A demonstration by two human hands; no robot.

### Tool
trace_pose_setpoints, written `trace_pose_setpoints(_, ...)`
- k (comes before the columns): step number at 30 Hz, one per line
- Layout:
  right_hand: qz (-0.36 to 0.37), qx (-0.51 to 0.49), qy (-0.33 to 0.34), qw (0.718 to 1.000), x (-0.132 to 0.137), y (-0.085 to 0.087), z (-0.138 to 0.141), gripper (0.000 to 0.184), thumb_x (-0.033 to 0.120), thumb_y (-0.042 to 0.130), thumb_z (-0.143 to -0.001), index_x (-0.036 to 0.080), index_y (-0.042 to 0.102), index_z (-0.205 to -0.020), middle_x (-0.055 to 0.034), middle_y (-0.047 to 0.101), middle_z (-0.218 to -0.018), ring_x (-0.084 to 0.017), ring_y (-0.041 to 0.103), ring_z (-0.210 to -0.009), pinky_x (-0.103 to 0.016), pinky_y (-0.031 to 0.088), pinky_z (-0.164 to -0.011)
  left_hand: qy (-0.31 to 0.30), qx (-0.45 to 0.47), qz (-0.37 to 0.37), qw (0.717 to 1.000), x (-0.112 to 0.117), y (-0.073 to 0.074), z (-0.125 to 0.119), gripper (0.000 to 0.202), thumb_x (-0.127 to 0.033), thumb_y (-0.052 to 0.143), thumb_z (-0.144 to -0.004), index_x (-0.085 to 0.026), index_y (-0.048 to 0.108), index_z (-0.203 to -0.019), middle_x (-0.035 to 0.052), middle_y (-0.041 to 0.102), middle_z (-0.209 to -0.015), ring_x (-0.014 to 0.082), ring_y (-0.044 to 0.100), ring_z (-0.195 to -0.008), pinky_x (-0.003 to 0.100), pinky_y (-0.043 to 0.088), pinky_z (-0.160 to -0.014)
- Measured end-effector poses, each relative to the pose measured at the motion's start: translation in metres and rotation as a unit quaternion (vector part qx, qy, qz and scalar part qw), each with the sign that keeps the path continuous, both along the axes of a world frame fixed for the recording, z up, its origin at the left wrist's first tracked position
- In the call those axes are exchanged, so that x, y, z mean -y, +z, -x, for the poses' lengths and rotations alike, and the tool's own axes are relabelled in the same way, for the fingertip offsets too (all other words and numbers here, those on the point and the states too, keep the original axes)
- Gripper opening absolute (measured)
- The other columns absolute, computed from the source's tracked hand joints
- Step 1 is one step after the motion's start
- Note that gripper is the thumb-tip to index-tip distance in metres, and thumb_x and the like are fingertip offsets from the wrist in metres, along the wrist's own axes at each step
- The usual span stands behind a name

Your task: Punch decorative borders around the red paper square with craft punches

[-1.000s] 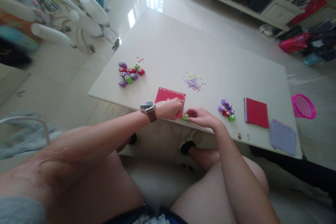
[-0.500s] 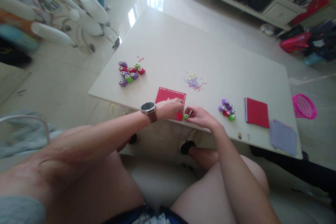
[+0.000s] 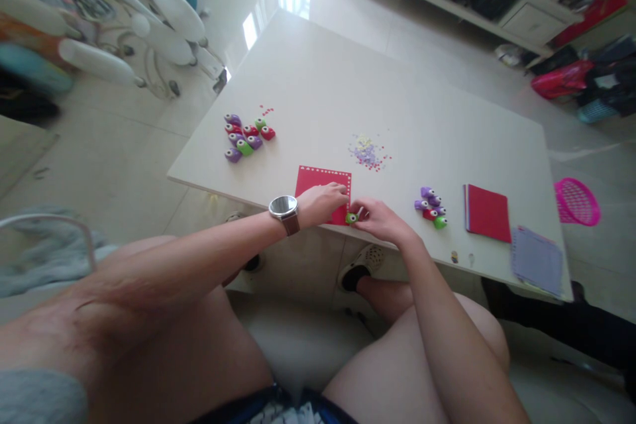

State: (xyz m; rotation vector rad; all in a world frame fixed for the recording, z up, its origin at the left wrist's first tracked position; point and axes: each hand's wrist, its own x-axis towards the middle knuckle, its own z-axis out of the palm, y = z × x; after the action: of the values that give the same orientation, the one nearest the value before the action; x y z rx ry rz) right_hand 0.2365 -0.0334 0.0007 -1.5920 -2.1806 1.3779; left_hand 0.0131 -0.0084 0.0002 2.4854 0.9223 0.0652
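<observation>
A red paper sheet (image 3: 318, 182) with small holes along its far edge lies at the near edge of the white table (image 3: 348, 93). My left hand (image 3: 322, 202), with a watch on the wrist, rests on the sheet's near right part with curled fingers pressing it down. My right hand (image 3: 380, 218) grips a small green paper punch (image 3: 352, 217) at the sheet's right near corner.
A cluster of purple, red and green punches (image 3: 246, 136) sits at the left. Several more punches (image 3: 431, 207) lie right of my hand, beside a red paper stack (image 3: 487, 212) and purple sheets (image 3: 539, 258). Punched confetti (image 3: 368, 152) is scattered mid-table. A pink basket (image 3: 576, 202) stands on the floor.
The green punch in my right hand has shifted slightly up along the sheet's right edge. My left hand stays on the sheet.
</observation>
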Motion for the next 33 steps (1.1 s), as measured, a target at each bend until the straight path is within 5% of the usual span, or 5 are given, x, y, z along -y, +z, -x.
trace_pose_setpoints(16,-0.045,-0.023,-0.006,0.999,0.000,-0.003,0.004,0.015,0.017,0.068,-0.079,0.020,0.070,-0.094,-0.0032,0.070,-0.095,-0.018,0.064,-0.086,-0.031,0.052,-0.083,0.004,-0.001,0.007,1.000,0.000,0.000,-0.001,0.030,-0.010,0.067,-0.086,-0.019,0.071,-0.114,0.0108,0.067,-0.124,0.0248,0.061,-0.121,0.031,0.053,-0.093)
trace_pose_setpoints(27,0.036,0.025,-0.082,0.996,-0.003,0.010,-0.004,0.036,0.051,0.078,-0.082,0.019,0.071,-0.097,-0.0061,0.074,-0.090,-0.020,0.066,-0.082,-0.031,0.052,-0.074,0.045,-0.027,-0.003,0.999,-0.010,0.009,-0.005,0.015,-0.027,0.067,-0.088,-0.017,0.073,-0.097,0.0112,0.074,-0.103,0.0263,0.068,-0.101,0.032,0.051,-0.079)
trace_pose_setpoints(33,0.032,0.044,-0.069,0.996,-0.002,0.005,0.000,0.033,0.051,0.071,-0.087,0.018,0.071,-0.092,-0.0046,0.072,-0.085,-0.019,0.063,-0.078,-0.030,0.048,-0.072,0.092,-0.069,0.056,0.992,-0.007,-0.007,-0.007,0.019,-0.037,0.071,-0.084,-0.021,0.075,-0.092,0.0092,0.078,-0.094,0.0258,0.073,-0.089,0.031,0.050,-0.070)
